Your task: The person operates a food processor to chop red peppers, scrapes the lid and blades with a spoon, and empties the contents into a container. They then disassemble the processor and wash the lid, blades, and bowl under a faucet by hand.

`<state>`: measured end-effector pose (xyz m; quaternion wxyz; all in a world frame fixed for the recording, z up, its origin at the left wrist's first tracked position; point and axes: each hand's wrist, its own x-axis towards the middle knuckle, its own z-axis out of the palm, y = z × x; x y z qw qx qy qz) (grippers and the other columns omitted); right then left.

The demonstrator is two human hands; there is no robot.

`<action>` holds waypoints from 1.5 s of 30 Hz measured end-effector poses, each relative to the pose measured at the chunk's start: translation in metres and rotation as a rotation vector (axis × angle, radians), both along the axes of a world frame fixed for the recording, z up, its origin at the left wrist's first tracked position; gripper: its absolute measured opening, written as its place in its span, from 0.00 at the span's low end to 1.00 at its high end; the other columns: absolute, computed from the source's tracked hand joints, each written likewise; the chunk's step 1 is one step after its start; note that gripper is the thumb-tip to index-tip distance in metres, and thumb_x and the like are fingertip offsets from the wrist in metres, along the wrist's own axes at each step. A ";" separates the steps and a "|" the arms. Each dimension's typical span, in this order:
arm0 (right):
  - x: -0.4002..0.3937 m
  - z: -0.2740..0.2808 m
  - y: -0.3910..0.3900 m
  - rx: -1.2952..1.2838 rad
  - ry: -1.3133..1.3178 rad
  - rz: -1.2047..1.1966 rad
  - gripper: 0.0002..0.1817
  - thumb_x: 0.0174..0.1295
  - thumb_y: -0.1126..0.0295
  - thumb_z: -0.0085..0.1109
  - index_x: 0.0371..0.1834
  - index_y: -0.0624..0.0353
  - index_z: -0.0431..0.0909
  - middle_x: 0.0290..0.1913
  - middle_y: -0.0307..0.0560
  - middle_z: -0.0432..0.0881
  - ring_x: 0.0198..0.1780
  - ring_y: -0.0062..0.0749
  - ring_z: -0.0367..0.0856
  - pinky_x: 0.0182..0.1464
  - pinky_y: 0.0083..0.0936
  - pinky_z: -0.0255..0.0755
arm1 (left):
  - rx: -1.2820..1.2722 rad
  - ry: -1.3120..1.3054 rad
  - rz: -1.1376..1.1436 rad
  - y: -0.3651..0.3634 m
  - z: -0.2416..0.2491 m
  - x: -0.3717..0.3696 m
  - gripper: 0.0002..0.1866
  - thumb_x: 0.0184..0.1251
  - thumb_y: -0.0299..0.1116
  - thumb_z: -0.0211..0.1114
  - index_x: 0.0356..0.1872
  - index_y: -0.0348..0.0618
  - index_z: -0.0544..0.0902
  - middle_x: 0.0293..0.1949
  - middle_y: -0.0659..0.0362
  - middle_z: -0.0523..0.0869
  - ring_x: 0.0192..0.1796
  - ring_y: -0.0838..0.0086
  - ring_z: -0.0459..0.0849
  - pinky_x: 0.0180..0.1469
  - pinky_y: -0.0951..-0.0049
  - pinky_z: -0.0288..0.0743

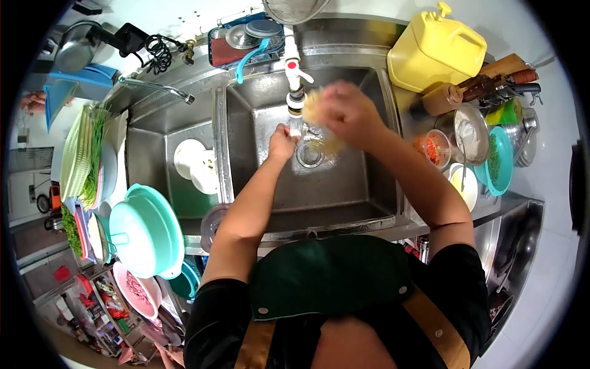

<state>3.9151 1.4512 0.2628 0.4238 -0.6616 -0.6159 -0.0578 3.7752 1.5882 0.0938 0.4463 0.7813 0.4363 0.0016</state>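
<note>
I stand at a steel double sink, both hands over the right basin [344, 197]. My right hand [350, 114] is blurred and closed on a pale yellow thing [315, 106], just beside the white tap [294, 77] with its red knob. Below that hand something yellowish and see-through [330, 145] hangs over the drain [309, 155]; what it is I cannot tell. My left hand [281, 144] is curled close to the thin water stream under the tap. Whether it holds anything is hidden.
White bowls [195, 166] lie in the left basin. A teal lidded basin [144, 230] and a colander of greens [83, 157] stand at the left. At the right are a yellow jug [437, 52], bottles, a teal plate [501, 161] and small bowls of chopped food.
</note>
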 end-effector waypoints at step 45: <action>-0.138 -0.055 -0.025 -0.454 1.346 -0.247 0.11 0.58 0.58 0.57 0.24 0.51 0.74 0.17 0.30 0.68 0.14 0.14 0.59 0.15 0.12 0.50 | 0.245 -0.328 0.196 -0.049 0.116 -0.159 0.20 0.44 0.31 0.67 0.44 0.43 0.78 0.43 0.48 0.80 0.51 0.57 0.76 0.54 0.64 0.68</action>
